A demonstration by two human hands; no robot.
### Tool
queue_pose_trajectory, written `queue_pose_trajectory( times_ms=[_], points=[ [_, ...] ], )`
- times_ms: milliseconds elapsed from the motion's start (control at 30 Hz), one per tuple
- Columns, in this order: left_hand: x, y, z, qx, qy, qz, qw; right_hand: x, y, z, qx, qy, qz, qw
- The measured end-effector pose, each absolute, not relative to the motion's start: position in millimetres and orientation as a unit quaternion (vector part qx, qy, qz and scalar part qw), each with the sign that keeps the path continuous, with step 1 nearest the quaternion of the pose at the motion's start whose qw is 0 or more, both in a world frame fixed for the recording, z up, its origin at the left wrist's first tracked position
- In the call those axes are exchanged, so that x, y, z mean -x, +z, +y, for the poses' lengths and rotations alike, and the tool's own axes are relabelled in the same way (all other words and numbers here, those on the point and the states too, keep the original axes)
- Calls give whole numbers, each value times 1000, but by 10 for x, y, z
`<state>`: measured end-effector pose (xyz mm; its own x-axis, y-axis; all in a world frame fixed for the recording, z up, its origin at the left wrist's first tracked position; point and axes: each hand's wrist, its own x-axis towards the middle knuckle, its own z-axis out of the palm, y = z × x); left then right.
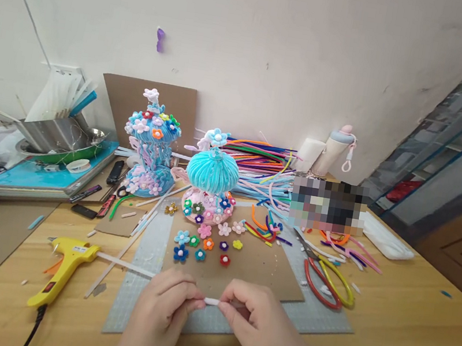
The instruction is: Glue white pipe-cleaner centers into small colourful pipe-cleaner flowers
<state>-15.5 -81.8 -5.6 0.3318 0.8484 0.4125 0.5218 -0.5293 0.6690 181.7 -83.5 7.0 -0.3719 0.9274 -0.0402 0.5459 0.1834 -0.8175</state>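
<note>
A short white fuzzy stem [211, 302] is stretched between my two hands, low in the middle of the head view. My left hand [168, 309] pinches its left end between thumb and fingers. At its right end, my right hand [254, 320] pinches it the same way. Both hands are over the front of a grey cutting mat [127, 303] and a brown cardboard sheet [242, 268]. Beyond them lie several small fuzzy flowers, among them a red one [225, 260] and a dark blue one [180, 253]. A turquoise-topped fuzzy model [213, 171] stands behind the flowers.
To the left lies a yellow glue gun [66, 270] with a black cord. A blue flowered model [152, 143] stands at the back left. Scissors [330, 282] with red and yellow handles lie at the right, and coloured stems [259, 160] are piled behind.
</note>
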Motion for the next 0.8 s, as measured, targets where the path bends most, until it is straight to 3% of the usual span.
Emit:
queue_pose_trajectory(
  times_ms=[200, 400, 800],
  points=[
    [167, 44, -846, -724, 366, 475, 340, -1821, 150, -866, 479, 402, -733, 267],
    [87, 12, -861, -739, 344, 474, 333, -1805, 138, -878, 480, 337, -764, 268],
    [-5, -32, -844, -719, 339, 491, 357, -1822, 104, -906, 500, 381, -731, 267]
  ],
)
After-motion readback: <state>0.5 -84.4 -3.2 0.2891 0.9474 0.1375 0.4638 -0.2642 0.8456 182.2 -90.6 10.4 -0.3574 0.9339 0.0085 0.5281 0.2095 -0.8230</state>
